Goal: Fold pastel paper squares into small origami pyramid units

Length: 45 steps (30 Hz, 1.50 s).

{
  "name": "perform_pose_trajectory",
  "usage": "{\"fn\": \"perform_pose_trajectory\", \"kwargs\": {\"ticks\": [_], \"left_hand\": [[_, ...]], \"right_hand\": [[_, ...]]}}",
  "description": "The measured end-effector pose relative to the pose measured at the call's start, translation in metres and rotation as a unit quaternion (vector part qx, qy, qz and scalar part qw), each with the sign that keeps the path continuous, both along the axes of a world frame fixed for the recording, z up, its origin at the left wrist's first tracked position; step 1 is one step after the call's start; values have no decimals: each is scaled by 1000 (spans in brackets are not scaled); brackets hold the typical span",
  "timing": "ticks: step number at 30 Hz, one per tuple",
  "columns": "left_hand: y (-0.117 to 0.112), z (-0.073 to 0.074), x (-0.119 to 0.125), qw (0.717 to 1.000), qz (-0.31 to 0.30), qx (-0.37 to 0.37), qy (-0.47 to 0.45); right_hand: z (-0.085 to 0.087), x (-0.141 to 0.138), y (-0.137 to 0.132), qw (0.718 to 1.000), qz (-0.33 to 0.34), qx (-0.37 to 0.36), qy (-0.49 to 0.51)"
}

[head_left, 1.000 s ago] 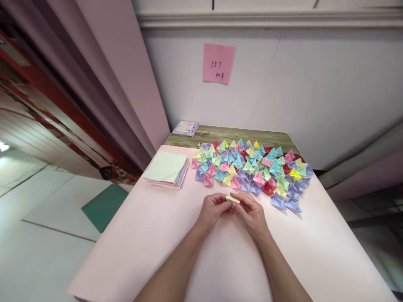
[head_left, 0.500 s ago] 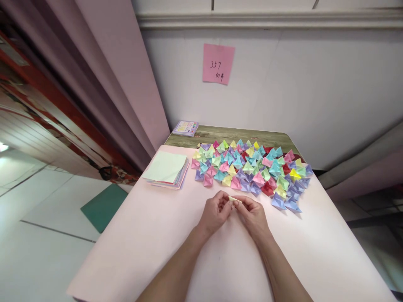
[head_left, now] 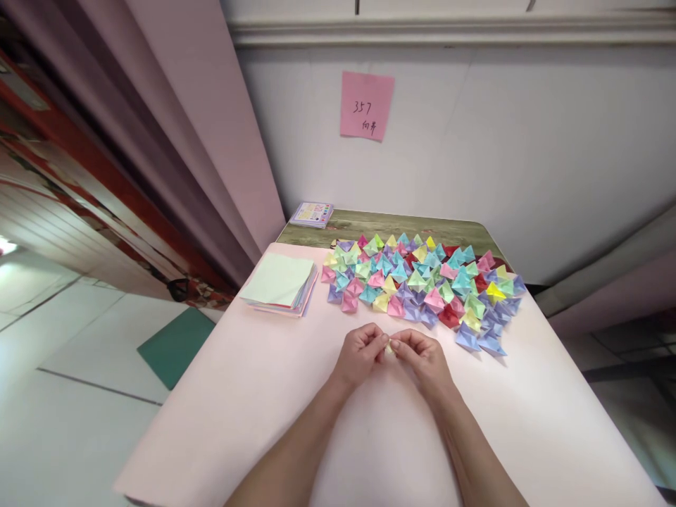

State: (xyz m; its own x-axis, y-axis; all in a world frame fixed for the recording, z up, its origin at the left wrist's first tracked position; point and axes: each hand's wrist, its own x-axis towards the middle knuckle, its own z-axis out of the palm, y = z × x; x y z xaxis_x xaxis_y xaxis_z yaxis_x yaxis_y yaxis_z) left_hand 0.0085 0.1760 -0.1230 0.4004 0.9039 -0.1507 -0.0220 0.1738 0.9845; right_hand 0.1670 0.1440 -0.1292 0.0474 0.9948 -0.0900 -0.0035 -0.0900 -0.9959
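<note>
My left hand (head_left: 360,353) and my right hand (head_left: 424,357) meet over the middle of the pale pink table (head_left: 253,401). Both pinch a small folded piece of pale yellow paper (head_left: 389,347), mostly hidden between the fingertips. Just beyond the hands lies a wide spread of several folded paper shapes (head_left: 422,282) in pink, blue, green, yellow, purple and red. A stack of square coloured paper sheets (head_left: 279,284) with a light green sheet on top sits to the left of that spread.
A small packet of coloured paper (head_left: 312,215) lies on the wooden strip at the table's far edge. A pink note (head_left: 366,105) with handwriting hangs on the white wall. Curtains hang at the left, and a green mat (head_left: 177,345) lies on the floor.
The yellow paper was held flat and wide between the hands; now the fingertips have closed together around it and only a sliver shows. The hands dropped slightly toward me.
</note>
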Motion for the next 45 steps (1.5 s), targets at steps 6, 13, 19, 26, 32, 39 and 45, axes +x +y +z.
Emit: {"fn": "perform_pose_trajectory", "kwargs": {"ticks": [6, 13, 19, 26, 32, 39, 45], "left_hand": [[0, 4, -2, 981, 34, -110, 156], [14, 8, -23, 937, 184, 83, 287], [14, 4, -17, 947, 133, 238, 171], [9, -2, -5, 933, 51, 286, 213], [9, -3, -5, 931, 46, 273, 238], [10, -2, -6, 941, 23, 247, 230], [9, -1, -5, 944, 31, 245, 220]], "right_hand": [[-2, 3, 0, 996, -60, -31, -63], [-8, 6, -1, 974, -185, -20, -126], [-6, 2, 0, 967, -84, 101, -218], [-11, -5, 0, 952, -49, 135, -271], [-14, -4, 1, 945, -46, 132, -297], [-12, -3, 1, 942, -32, 114, -315], [-11, -2, 1, 939, -28, 108, -325]]}}
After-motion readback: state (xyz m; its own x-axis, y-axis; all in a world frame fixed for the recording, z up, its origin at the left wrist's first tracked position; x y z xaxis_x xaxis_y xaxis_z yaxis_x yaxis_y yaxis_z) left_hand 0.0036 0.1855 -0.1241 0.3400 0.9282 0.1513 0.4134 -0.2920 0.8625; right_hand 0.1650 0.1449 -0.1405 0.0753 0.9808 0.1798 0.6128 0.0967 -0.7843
